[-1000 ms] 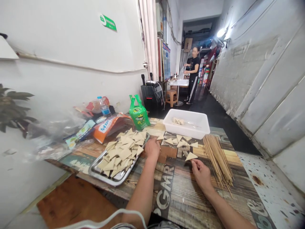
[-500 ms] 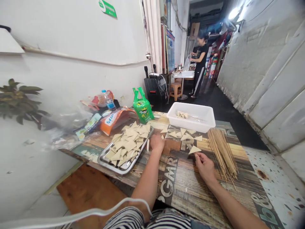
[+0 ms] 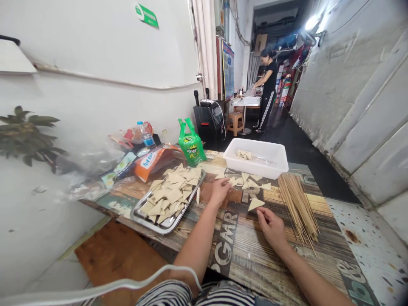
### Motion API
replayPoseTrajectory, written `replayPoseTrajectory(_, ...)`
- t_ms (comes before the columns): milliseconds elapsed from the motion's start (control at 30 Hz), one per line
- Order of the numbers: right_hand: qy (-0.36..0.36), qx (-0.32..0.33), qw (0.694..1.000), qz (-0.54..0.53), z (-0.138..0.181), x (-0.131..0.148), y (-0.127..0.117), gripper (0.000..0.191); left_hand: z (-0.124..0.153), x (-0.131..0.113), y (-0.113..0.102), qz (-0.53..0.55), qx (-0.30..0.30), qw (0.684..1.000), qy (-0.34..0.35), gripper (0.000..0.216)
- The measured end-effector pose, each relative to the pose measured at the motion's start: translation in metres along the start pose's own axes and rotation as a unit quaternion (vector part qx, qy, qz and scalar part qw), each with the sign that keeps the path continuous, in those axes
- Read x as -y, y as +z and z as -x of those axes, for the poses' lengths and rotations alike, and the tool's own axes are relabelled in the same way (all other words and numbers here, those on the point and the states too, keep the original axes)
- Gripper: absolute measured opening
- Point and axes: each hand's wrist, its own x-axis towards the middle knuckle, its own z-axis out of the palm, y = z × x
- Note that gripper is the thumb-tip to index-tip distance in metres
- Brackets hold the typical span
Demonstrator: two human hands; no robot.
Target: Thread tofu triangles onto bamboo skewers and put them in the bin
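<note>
My right hand [image 3: 271, 227] is closed in a pinch at one corner of a pale triangular tofu slice [image 3: 256, 204], held just above the table. Whether a skewer runs through that slice is hidden by the fingers. My left hand [image 3: 220, 190] is at the left end of a loose group of tofu triangles [image 3: 250, 183], its fingers bent together; what they grip, if anything, I cannot make out. To the left, a metal tray [image 3: 165, 228] carries a heap of similar slices [image 3: 174, 191]. A bundle of bamboo skewers [image 3: 298, 208] lies right of my right hand.
Behind the loose triangles stands a white plastic tub [image 3: 270, 163] with some skewered slices inside. A green bag [image 3: 192, 146], an orange packet [image 3: 149, 163] and a bottle [image 3: 147, 138] crowd the back left. A person [image 3: 268, 85] stands at a farther table.
My left hand has moved right and away from me, from beside the tray to the loose triangles. My right hand has shifted slightly left and nearer with its slice.
</note>
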Motion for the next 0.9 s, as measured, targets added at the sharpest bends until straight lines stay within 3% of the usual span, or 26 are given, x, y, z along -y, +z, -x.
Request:
replayPoseTrajectory(100,-0.028,0.034,0.999,0.001,0.0037,0.0045,0.0019,0.025,0.0015,-0.0061,-0.0006,0.172,0.03,0.982,-0.074,0.01)
replayPoseTrajectory(400,-0.032,0.06,0.998,0.012,0.0062,-0.0016,0.003,0.025,-0.0044,-0.0084,-0.009,0.282,0.014,0.948,-0.145,0.01)
replayPoseTrajectory(900,-0.033,0.069,0.997,0.015,0.0075,-0.0023,0.004,0.029,-0.0009,-0.0093,-0.0063,0.255,0.008,0.956,-0.146,0.008)
